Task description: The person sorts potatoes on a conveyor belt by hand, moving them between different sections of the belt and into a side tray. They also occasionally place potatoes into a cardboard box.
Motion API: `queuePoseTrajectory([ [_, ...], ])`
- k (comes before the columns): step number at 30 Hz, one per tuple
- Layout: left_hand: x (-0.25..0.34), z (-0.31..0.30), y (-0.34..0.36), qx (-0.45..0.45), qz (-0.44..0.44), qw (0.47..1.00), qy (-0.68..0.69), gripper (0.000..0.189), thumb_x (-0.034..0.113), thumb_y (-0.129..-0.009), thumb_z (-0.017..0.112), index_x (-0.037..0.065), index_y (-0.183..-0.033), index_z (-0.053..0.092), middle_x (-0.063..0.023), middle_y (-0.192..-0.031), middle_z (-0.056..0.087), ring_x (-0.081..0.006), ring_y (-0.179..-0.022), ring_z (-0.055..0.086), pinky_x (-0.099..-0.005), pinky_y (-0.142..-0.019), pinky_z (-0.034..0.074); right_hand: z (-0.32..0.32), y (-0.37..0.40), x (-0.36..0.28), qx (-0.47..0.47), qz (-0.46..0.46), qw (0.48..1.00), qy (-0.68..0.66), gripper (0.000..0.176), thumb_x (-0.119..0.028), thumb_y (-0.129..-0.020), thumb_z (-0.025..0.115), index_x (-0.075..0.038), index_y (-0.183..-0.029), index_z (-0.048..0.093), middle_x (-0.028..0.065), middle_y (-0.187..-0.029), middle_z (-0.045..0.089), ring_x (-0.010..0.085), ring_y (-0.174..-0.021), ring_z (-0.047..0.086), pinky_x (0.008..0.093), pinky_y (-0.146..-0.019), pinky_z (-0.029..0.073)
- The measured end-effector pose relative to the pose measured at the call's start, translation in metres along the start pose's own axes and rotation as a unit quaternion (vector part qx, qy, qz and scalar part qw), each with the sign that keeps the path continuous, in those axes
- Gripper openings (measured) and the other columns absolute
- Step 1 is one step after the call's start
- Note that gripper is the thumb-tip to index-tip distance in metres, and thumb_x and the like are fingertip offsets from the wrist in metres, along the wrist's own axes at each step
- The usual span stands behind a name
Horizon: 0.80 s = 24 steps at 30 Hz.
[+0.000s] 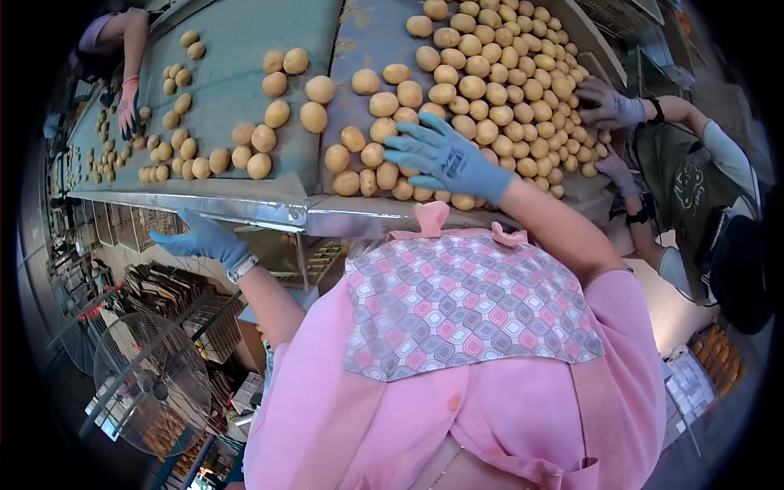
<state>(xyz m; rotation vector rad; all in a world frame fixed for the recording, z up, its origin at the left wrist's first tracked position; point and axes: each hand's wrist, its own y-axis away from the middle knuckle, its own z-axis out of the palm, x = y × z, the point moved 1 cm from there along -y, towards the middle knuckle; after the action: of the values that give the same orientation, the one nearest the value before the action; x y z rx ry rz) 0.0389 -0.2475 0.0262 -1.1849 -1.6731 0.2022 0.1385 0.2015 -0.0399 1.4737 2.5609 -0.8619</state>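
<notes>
My right hand [453,160], in a blue work glove, lies with its fingers spread over potatoes [383,104] near the front of the grey conveyor table [363,37]. The fingertips touch or nearly touch a few of them, and nothing is gripped. Off to the left, my left hand [200,237], also blue-gloved with a watch at the wrist, is held open just below the metal front edge [245,208]. No object shows in it. Round yellow potatoes [506,90] are packed densely to the right of my right hand; looser ones [261,139] are scattered on the green surface to the left.
On the right, a co-worker's gloved hands [608,106] rest at the edge of the heap. Another person's pink-and-dark glove [129,106] reaches among potatoes at the far left. A large caged fan [151,384] and stacked crates [163,290] stand below on the left.
</notes>
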Motion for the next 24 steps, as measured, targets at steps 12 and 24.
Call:
queuePoseTrajectory([
  [12, 0.153, 0.062, 0.036, -0.16, 0.273, 0.94, 0.124, 0.066, 0.008, -0.096, 0.067, 0.001, -0.157, 0.043, -0.0179, -0.156, 0.049, -0.037, -0.148, 0.041, -0.0513, -0.122, 0.034, 0.025, -0.012, 0.044, 0.011, 0.104, 0.993, 0.047, 0.064, -0.031, -0.1, 0.067, -0.011, -0.158, 0.049, 0.0153, -0.163, 0.046, 0.0348, -0.155, 0.037, 0.0529, -0.126, 0.029],
  [24, 0.152, 0.059, 0.04, -0.177, 0.224, 0.951, 0.12, 0.06, 0.01, -0.1, 0.063, 0.003, -0.156, 0.044, -0.0159, -0.156, 0.047, -0.0328, -0.139, 0.046, -0.0489, -0.118, 0.036, 0.053, -0.087, -0.067, -0.05, -0.203, 0.978, -0.003, 0.026, -0.023, -0.092, 0.066, -0.02, -0.117, 0.066, -0.0027, -0.097, 0.065, 0.0195, -0.092, 0.067, 0.0382, -0.074, 0.051],
])
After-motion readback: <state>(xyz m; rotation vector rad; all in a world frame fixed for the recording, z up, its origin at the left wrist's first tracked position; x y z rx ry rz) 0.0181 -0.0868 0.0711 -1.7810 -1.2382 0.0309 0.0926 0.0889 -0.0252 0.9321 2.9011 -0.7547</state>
